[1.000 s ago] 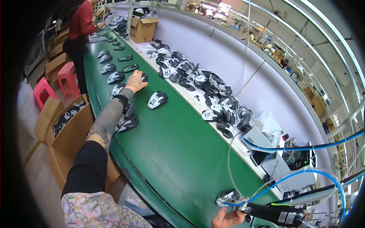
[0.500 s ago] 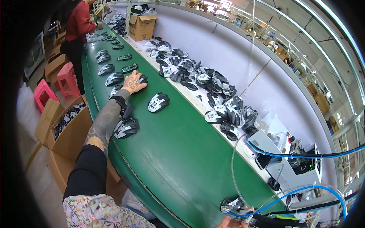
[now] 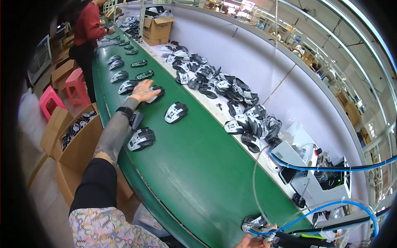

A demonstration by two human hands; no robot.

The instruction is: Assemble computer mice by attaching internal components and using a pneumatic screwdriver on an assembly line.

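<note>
My left hand (image 3: 143,90) reaches out over the green belt with its fingers spread against a white and black computer mouse shell (image 3: 154,96). Another mouse shell (image 3: 176,112) lies just to the right, and a third (image 3: 141,139) sits below my forearm. At the lower right, my right hand (image 3: 253,242), partly cut off by the picture's edge, is closed around the metal front of a black powered screwdriver (image 3: 291,239) with a blue hose. Right by the tool's tip is one more mouse part (image 3: 253,222), partly covered.
A green conveyor belt (image 3: 194,165) carries mouse shells and circuit boards (image 3: 144,75) toward the far end. Piled mouse shells (image 3: 225,87) line the white ledge. A white machine (image 3: 295,165) with hoses stands right. Cardboard boxes (image 3: 80,157), pink stools (image 3: 75,86) and a person in red (image 3: 87,25) are left.
My left hand has drawn back slightly to the left, showing more of the mouse shell under its fingers. The view has shifted a little. My right hand stays in place with the screwdriver.
</note>
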